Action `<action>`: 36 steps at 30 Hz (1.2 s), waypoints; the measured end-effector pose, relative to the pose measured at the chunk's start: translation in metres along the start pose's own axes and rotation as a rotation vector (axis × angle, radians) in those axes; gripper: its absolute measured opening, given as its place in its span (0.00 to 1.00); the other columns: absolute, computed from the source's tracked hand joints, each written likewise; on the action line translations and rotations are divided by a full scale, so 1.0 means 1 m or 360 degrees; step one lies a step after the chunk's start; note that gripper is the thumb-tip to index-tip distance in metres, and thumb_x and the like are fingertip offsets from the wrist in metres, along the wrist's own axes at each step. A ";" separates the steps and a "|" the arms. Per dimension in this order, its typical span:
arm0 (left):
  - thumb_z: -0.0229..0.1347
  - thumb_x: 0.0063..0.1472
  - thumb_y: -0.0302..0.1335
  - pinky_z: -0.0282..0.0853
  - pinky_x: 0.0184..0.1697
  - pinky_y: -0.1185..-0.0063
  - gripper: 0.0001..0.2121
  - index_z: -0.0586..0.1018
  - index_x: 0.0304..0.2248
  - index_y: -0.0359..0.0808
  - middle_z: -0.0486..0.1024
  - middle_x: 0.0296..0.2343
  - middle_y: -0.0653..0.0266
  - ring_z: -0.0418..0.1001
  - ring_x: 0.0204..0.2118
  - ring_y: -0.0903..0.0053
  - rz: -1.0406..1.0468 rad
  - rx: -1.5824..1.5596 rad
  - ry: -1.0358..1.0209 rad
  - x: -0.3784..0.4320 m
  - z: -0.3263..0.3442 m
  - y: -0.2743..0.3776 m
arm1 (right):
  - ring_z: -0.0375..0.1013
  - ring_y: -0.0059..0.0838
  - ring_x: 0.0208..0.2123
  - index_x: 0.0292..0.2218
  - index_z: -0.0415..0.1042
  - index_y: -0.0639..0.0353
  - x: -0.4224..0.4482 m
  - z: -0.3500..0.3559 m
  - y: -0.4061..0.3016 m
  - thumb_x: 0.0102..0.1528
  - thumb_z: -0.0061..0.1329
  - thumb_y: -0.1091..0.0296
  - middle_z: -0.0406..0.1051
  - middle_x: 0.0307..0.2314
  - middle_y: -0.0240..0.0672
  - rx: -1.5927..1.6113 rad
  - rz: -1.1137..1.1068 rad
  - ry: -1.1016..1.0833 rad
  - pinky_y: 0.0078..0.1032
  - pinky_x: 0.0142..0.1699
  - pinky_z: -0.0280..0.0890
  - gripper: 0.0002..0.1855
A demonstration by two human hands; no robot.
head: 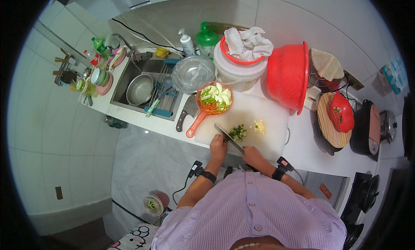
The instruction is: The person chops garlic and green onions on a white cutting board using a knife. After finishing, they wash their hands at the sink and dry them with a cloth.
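Observation:
My right hand grips the handle of a kitchen knife, its blade slanting up and left over a white cutting board. Beside the blade's left side, my left hand has its fingers bent down on greens at the board's near edge. Chopped green onion lies just right of the blade, and a small heap of minced garlic sits farther right. An orange handled strainer with sliced pale and green vegetables and orange shreds rests at the board's upper left. A cleaver lies left of it.
At left, a sink holds a metal pot and a drying rack. Behind the board stand a clear bowl, a white bucket and a red colander. A red dish rests on a wooden board at right.

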State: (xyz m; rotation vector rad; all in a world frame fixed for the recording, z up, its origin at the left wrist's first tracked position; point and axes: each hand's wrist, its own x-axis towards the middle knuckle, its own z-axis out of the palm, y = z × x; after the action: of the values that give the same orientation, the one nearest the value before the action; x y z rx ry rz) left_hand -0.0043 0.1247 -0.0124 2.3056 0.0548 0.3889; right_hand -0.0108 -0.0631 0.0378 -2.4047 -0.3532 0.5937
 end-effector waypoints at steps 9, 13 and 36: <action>0.56 0.47 0.14 0.70 0.36 0.66 0.12 0.75 0.33 0.35 0.72 0.30 0.53 0.72 0.33 0.55 0.0053 -0.0136 0.0031 0.009 -0.005 0.010 | 0.72 0.62 0.32 0.32 0.73 0.70 -0.010 -0.017 0.006 0.48 0.43 0.73 0.71 0.26 0.62 0.0150 0.0086 0.0142 0.46 0.40 0.67 0.11; 0.58 0.45 0.15 0.70 0.35 0.67 0.13 0.75 0.33 0.35 0.72 0.31 0.54 0.73 0.32 0.56 -0.0037 -0.0140 0.0026 0.008 -0.009 0.009 | 0.72 0.62 0.31 0.31 0.73 0.70 -0.014 -0.024 0.004 0.49 0.42 0.73 0.71 0.25 0.63 0.0133 0.0070 0.0096 0.48 0.40 0.68 0.11; 0.59 0.47 0.21 0.68 0.29 0.65 0.05 0.73 0.22 0.35 0.71 0.20 0.56 0.72 0.24 0.58 0.0149 0.0145 0.0088 0.013 0.001 -0.004 | 0.72 0.61 0.31 0.28 0.72 0.68 -0.013 -0.019 0.008 0.48 0.43 0.74 0.71 0.24 0.60 0.0001 0.0028 -0.0064 0.48 0.40 0.68 0.09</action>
State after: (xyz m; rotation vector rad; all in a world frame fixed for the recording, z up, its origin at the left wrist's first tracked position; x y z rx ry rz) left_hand 0.0087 0.1289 -0.0119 2.3930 -0.0083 0.5079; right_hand -0.0117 -0.0839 0.0498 -2.4001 -0.3493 0.6510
